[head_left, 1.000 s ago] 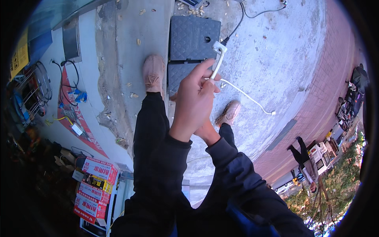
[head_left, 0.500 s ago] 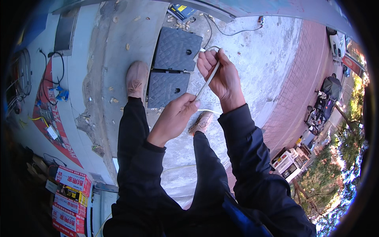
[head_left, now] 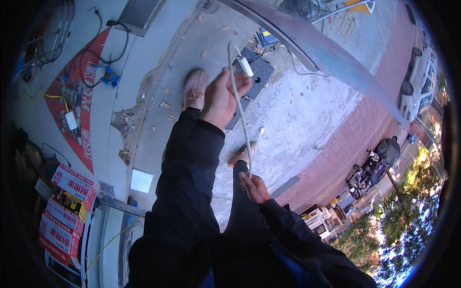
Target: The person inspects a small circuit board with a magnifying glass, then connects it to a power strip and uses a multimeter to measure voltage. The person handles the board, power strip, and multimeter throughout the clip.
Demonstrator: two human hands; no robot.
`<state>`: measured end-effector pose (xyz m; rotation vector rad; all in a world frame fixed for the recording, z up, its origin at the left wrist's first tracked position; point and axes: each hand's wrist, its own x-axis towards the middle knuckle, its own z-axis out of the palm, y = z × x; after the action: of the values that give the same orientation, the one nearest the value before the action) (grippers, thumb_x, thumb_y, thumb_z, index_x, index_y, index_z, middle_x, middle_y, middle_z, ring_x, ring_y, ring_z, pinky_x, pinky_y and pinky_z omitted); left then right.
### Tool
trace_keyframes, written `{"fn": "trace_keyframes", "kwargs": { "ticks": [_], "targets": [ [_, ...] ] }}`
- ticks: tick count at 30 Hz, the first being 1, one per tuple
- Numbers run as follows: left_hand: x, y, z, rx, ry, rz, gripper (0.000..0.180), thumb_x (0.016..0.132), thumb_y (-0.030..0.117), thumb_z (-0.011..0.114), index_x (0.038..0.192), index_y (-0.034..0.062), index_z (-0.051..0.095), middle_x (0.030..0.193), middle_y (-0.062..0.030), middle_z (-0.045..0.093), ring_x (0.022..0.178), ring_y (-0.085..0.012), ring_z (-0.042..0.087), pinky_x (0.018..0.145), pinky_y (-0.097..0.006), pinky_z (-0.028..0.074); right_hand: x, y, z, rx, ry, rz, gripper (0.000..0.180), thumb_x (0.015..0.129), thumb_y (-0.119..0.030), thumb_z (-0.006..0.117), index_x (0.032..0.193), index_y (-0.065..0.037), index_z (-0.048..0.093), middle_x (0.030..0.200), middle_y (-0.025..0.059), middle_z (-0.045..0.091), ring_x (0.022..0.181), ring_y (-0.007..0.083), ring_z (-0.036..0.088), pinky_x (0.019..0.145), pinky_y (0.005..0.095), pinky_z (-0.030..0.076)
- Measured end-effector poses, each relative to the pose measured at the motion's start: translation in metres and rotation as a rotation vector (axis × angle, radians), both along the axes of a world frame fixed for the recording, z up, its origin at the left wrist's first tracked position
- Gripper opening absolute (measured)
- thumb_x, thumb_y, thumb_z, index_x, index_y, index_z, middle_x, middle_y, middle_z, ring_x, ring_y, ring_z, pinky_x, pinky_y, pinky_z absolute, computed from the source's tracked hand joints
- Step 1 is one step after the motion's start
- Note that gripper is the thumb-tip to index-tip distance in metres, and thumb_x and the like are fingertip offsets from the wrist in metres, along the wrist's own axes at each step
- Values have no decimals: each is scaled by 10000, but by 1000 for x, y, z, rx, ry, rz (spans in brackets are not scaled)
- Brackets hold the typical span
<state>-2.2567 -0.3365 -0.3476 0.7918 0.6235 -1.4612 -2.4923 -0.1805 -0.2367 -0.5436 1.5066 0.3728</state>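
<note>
A pale grey cable [head_left: 242, 115] runs up from my right hand [head_left: 255, 187], whose fingers are closed round it low in front of me. Farther out it passes between the thumb and fingers of my left hand [head_left: 222, 103], which stand apart, not gripped round it. Beyond the left hand the cable bends over and ends in a white, block-like connector [head_left: 245, 66]. A small white plug on a thin wire [head_left: 262, 130] shows near my right shoe [head_left: 241, 154]; whether it belongs to the same cable I cannot tell.
Black patterned floor plates [head_left: 261, 72] lie past my left hand, partly hidden. A metal-edged panel [head_left: 288, 41] slants across the far side. Red boxes [head_left: 62, 216] are stacked at lower left, beside a white wall with hanging dark cords [head_left: 127, 43]. Parked vehicles [head_left: 422, 86] stand at right.
My right hand has moved down toward me, drawing out a longer stretch of cable. The left hand has moved forward and loosened its grip. The view has turned, and the white connector now shows.
</note>
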Motion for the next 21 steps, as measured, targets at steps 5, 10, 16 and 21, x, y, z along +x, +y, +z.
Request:
{"fn": "trace_keyframes", "kwargs": {
  "ticks": [5, 10, 16, 21],
  "targets": [
    [-29, 87, 58, -4, 164, -517, 655, 1058, 583, 422, 1413, 35, 480, 1240, -151, 645, 1184, -228, 608, 1087, -355, 408, 92, -85, 78, -182, -196, -317, 249, 1069, -321, 572, 983, -90, 609, 693, -89, 435, 575, 18, 371, 506, 206, 279],
    [-13, 189, 185, -300, -2, -736, 671, 1059, 621, 380, 1293, 32, 599, 1107, -70, 643, 1115, -151, 570, 1041, -321, 371, 176, -149, 125, -312, -298, -576, 242, 1074, -239, 520, 1135, -11, 570, 679, -34, 430, 517, 56, 345, 466, 234, 255],
    [44, 191, 269, -185, -328, -523, 362, 1089, 337, 488, 1063, 10, 641, 893, -46, 630, 815, -121, 604, 759, -272, 469, 202, -96, 169, -244, -544, -372, 744, 999, -405, 629, 1511, 58, 352, 1337, 189, 575, 1179, 264, 602, 1085, 375, 421],
    [106, 172, 269, -72, -107, -152, 328, 1078, 330, 496, 973, 50, 631, 762, -21, 564, 616, -133, 521, 549, -304, 421, 176, 14, 198, -312, -677, 67, 608, 904, -363, 759, 1310, 53, 583, 1246, 110, 649, 1137, 191, 602, 1046, 323, 434]
  ]
}}
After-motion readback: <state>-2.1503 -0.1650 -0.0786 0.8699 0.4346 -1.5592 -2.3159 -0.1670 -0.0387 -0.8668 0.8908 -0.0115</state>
